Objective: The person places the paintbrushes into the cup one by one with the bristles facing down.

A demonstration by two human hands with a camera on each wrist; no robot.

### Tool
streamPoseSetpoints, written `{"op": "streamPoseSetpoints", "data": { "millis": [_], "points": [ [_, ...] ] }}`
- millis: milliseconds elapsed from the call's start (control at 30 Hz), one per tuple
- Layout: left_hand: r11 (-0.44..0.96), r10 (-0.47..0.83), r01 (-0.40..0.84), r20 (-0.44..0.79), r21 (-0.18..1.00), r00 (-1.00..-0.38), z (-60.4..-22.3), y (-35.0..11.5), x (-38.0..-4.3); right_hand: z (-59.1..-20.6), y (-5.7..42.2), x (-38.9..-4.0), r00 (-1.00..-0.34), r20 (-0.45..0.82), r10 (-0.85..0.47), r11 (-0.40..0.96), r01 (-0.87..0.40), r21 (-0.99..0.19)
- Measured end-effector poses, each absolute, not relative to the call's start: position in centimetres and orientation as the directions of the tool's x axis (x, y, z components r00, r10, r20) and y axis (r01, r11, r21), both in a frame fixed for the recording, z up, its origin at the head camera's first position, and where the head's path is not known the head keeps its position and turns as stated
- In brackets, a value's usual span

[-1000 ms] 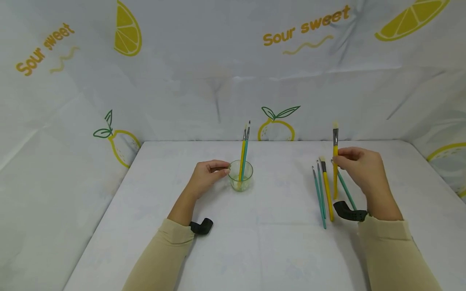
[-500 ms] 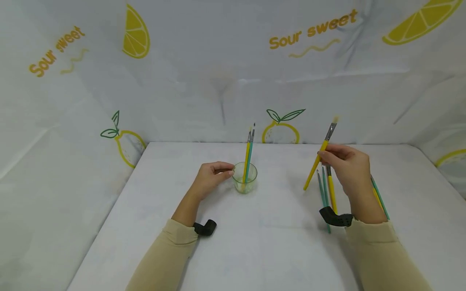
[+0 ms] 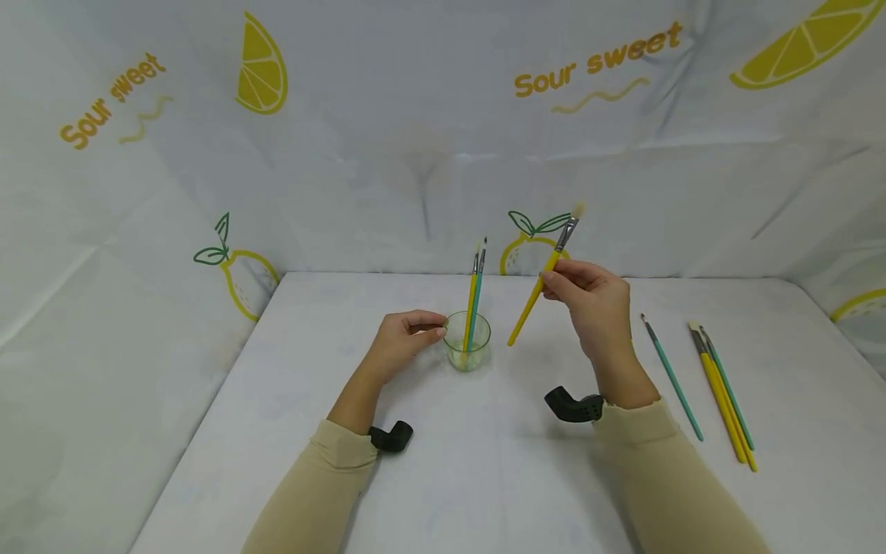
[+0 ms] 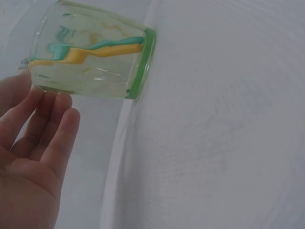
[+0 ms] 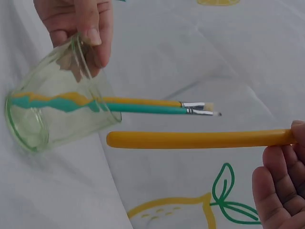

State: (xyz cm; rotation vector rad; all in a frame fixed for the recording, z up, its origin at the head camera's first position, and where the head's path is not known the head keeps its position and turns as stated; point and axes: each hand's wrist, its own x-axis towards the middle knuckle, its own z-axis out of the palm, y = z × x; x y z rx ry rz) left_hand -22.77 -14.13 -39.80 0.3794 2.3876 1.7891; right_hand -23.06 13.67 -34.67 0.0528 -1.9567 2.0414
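Observation:
In the head view my left hand (image 3: 398,346) pinches the rim of a clear greenish drinking glass (image 3: 453,338) standing on the table. A thin yellow paintbrush (image 3: 472,296) and a teal paintbrush (image 3: 478,296) lean together inside it, bristles up. Just right of the glass, my right hand (image 3: 591,304) pinches another yellow paintbrush (image 3: 531,304) by its handle. This flat brush is tilted, its pale bristles up and to the right. In the right wrist view its rounded handle end (image 5: 114,139) is beside the glass's mouth, apart from it.
On the right of the white table (image 3: 443,492) lie a single teal paintbrush (image 3: 671,377) and a close group of yellow paintbrushes (image 3: 720,400) with a teal paintbrush (image 3: 730,388). My right forearm may hide more. A lemon-print cloth (image 3: 346,192) hangs behind.
My right hand has carried the yellow paintbrush left from above the loose brushes to near the glass, tilting it along the way. My left hand has stayed at the glass rim.

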Motion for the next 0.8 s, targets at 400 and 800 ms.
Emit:
{"op": "streamPoseSetpoints", "data": {
  "millis": [400,800],
  "points": [
    [0.261,0.286,0.13,0.052,0.957,-0.957,-39.7,-14.1,-22.6,-35.4,10.0,-24.3,-0.96,0.233,0.155,-0.043,-0.242,-0.969],
    [0.259,0.297,0.133,0.053,0.957,-0.953,-39.7,-14.2,-22.5,-38.3,8.3,-23.9,-0.971,0.204,0.12,0.095,-0.194,-0.976]
  ]
}}
